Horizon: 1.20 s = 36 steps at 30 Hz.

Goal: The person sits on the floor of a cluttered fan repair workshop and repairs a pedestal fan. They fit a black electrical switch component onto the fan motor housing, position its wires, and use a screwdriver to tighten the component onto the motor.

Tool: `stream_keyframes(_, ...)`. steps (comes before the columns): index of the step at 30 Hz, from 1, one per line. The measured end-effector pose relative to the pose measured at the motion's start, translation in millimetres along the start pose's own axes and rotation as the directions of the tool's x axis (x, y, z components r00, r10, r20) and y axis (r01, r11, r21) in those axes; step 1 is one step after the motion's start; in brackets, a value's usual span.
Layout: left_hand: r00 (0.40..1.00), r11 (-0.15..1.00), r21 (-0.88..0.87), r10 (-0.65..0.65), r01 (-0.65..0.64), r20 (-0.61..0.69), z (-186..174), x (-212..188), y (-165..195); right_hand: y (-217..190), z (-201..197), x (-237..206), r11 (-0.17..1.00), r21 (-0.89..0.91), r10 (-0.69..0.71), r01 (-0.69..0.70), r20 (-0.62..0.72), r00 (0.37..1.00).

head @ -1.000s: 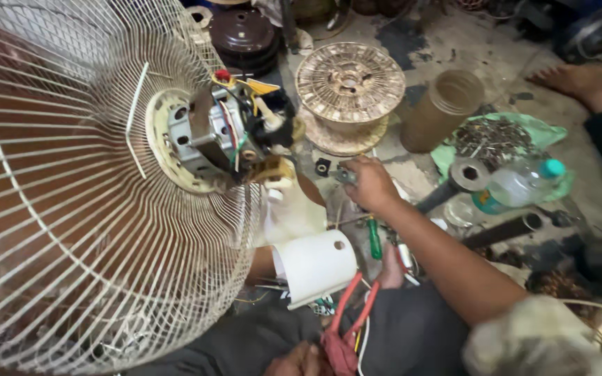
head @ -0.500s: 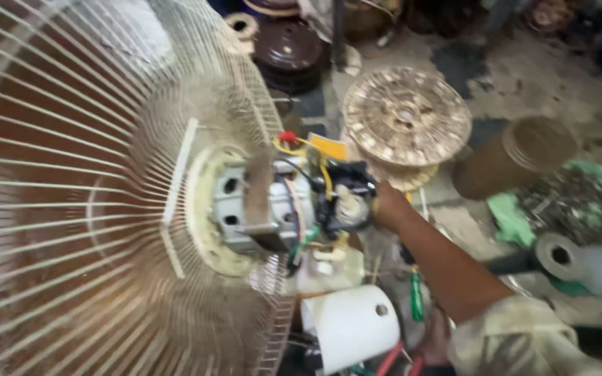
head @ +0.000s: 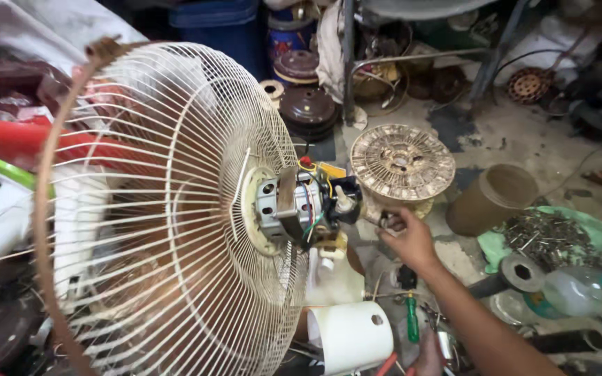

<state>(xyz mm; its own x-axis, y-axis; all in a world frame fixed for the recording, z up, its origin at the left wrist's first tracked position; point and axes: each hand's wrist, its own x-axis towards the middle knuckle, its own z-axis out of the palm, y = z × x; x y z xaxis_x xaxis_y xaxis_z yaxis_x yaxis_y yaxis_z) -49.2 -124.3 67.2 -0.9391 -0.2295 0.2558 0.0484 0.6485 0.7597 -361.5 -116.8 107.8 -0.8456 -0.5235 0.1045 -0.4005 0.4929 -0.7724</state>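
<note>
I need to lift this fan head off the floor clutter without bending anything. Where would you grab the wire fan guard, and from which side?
Probably best at the fan guard's thick outer rim, near the top, reaching in from above. The thin radial wires look easy to bend, while the rim is a stiffer ring. The guard stands nearly upright, so its top edge is free. The exposed motor behind carries loose wires, and the right hand is already beside it.

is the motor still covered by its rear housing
No, the motor is bare behind the fan guard, with its wires showing, and the white housing lies on the floor below it.
</note>
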Motion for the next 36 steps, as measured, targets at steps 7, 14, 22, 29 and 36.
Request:
stream_keyframes(7,0.81,0.839,0.539,0.366,-0.074,-0.458,-104.3,47.2,104.9,21.9,-46.5,-119.0,0.872,0.489,0.055,0.042,-0.182,0.982)
stream_keyframes(14,0.764,0.643,0.664,0.186,0.381,-0.618,-161.9,138.5,151.0,21.0,-59.1,-167.0,0.891,0.452,0.078,0.039,-0.236,0.969)
stream_keyframes(22,0.79,0.595,0.737,0.262,0.32,-0.555,-166.5,141.3,162.9,9.9,-74.0,-169.7,0.866,0.495,0.069,0.068,-0.253,0.965)
stream_keyframes(29,0.81,0.532,0.801,0.32,0.276,-0.491,-169.7,147.7,159.7,5.5,-74.5,-173.5,0.893,0.446,0.074,0.05,-0.255,0.964)
stream_keyframes(36,0.821,0.493,0.797,0.25,0.348,-0.513,-185.0,166.4,146.9,12.7,-70.2,-172.6,0.875,0.475,0.036,0.097,-0.264,0.964)
